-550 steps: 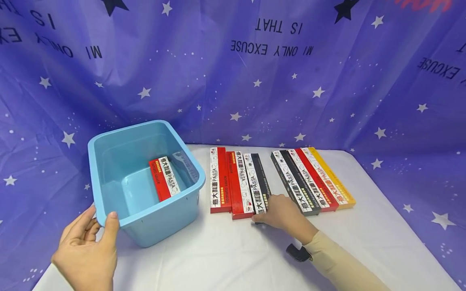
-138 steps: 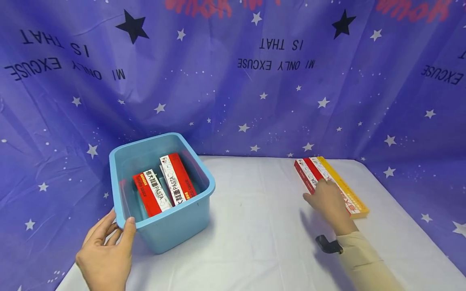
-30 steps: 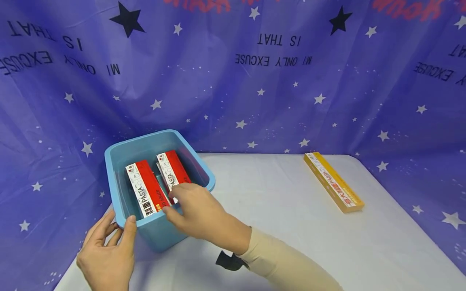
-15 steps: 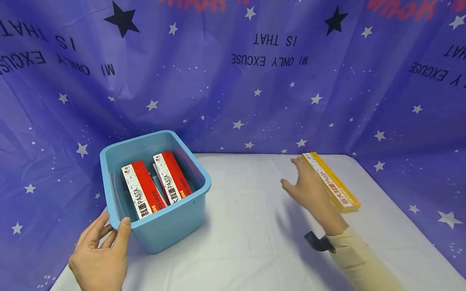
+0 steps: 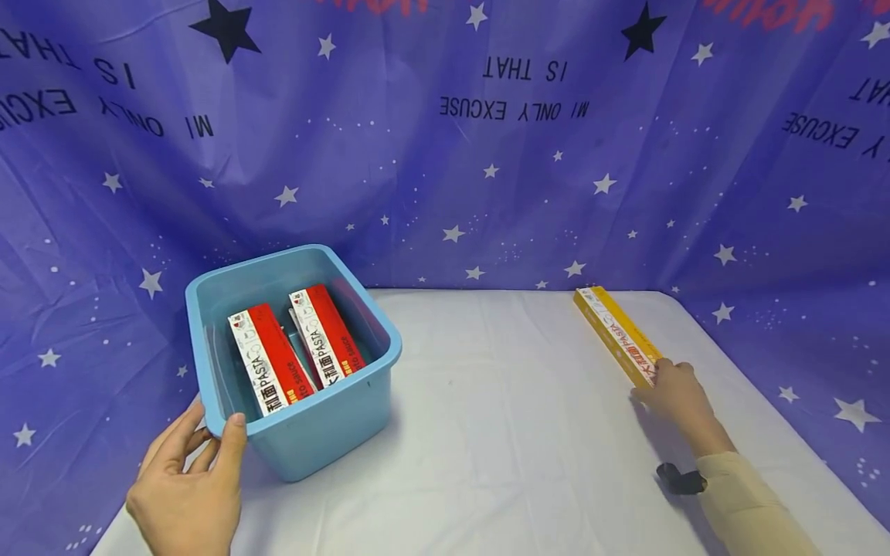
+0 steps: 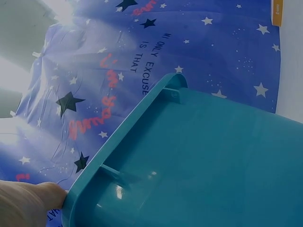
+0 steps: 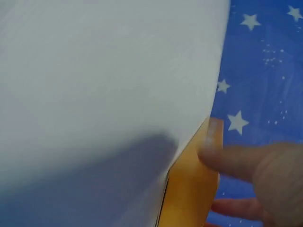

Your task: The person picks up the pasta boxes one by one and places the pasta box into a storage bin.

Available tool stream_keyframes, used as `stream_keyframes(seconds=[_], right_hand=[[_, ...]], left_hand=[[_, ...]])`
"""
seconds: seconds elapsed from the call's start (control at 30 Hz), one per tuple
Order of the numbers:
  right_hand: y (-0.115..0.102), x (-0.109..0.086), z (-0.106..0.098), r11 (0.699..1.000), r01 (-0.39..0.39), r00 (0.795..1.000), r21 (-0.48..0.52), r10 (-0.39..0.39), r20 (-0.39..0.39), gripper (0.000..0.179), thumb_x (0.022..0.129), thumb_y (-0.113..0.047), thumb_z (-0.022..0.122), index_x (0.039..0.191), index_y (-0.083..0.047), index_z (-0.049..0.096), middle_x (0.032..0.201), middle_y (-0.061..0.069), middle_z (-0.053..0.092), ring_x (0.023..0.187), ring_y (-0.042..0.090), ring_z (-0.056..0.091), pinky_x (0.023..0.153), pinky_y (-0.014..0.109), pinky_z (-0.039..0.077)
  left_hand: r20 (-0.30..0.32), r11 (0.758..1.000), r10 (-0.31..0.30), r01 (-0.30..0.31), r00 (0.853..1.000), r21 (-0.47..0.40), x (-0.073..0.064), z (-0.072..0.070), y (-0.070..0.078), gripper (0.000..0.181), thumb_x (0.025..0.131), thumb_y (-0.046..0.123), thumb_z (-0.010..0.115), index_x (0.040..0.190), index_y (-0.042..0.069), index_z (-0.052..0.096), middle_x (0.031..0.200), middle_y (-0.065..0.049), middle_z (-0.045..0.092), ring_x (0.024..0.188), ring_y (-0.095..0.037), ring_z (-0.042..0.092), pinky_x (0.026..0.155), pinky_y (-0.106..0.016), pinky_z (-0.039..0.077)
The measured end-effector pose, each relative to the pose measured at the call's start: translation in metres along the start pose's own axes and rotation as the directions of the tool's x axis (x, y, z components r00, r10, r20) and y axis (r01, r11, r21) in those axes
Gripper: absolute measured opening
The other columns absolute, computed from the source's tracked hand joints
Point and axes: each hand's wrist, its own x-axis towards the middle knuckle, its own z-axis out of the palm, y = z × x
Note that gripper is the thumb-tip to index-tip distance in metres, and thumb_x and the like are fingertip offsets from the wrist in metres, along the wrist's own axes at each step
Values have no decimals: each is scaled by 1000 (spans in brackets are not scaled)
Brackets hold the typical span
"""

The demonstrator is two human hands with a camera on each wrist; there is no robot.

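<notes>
A light blue plastic bin (image 5: 327, 432) stands on the left, two red-and-white pasta boxes (image 5: 274, 359) uppermost inside it; what lies beneath them is mostly hidden. My left hand (image 5: 188, 486) pinches the bin's near left corner, thumb at the front of the rim and fingers round the side. On the right lies a yellow pasta box (image 5: 615, 332), lengthwise on the cloth. My right hand (image 5: 676, 398) grips its near end; in the right wrist view the thumb (image 7: 227, 158) lies against the yellow carton (image 7: 189, 184), with fingers on the far side.
A white cloth (image 5: 487, 417) covers the table. Behind and on both sides hangs a purple-blue curtain (image 5: 417, 154) with stars and lettering. A dark strap piece (image 5: 681, 479) sticks out by the right sleeve.
Red and black pasta boxes have left the table, and more boxes lie in the bin. My right hand has gone from the bin to the yellow box's near end. My left hand stays on the rim.
</notes>
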Motion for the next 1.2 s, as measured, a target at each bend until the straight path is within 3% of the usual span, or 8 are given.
stream_keyframes(seconds=[0.37,0.53,0.67,0.73,0.87,0.97,1.13,1.2], right_hand=[[17,-16,-17,996,-21,997,83,27,-78,75,77,-38,77,128,10,48,110,32,56,89,40,54,59,37,43],[6,-36,-36,979,5,959,202,53,-279,69,82,-39,75,130,5,53,115,30,59,96,40,52,64,36,39],[-7,-54,-57,962,-25,927,273,124,-353,72,81,-50,76,130,0,58,112,28,63,101,37,49,72,42,35],[-15,-63,-68,955,-43,916,293,155,-371,72,78,-54,77,129,-4,62,105,19,69,101,30,49,73,41,34],[-32,-78,-88,955,-50,898,291,171,-405,68,74,-59,78,124,-13,69,78,-22,66,89,6,48,66,32,34],[-51,-86,-99,956,2,886,293,134,-443,62,73,-56,81,120,-16,72,71,-41,51,78,-10,47,63,28,35],[-101,-94,-119,910,183,849,372,44,-526,52,70,-38,89,113,-13,74,75,-38,58,71,-17,58,60,3,44],[-125,-95,-126,874,274,834,401,-9,-552,50,68,-31,91,111,-10,74,79,-33,62,72,-13,62,60,4,51]], left_hand=[[9,999,28,-28,1000,-20,0,1,1,49,78,13,83,125,10,67,119,-4,61,90,-4,63,73,-7,52],[-1,998,62,-62,998,-32,0,0,0,47,78,12,83,123,8,68,118,-6,62,88,-2,64,73,-7,52],[-8,996,84,-85,996,-35,2,0,-1,47,78,11,84,122,8,69,117,-6,63,87,-2,64,73,-7,53],[-6,995,92,-92,996,-39,3,1,0,46,77,10,84,121,8,69,118,-5,63,87,-2,65,74,-8,53],[-6,994,96,-96,995,-50,3,1,0,46,77,9,83,121,8,69,118,-5,63,87,-2,65,74,-9,53],[-11,993,100,-101,995,-58,2,1,1,45,77,8,83,120,9,70,116,-4,64,85,-2,65,73,-8,53],[-20,993,101,-102,995,-62,2,1,1,45,77,8,83,120,9,70,115,-4,64,85,-1,65,73,-8,53],[-24,994,96,-97,995,-57,1,1,0,46,77,8,83,120,9,70,115,-4,65,84,0,65,73,-8,53]])
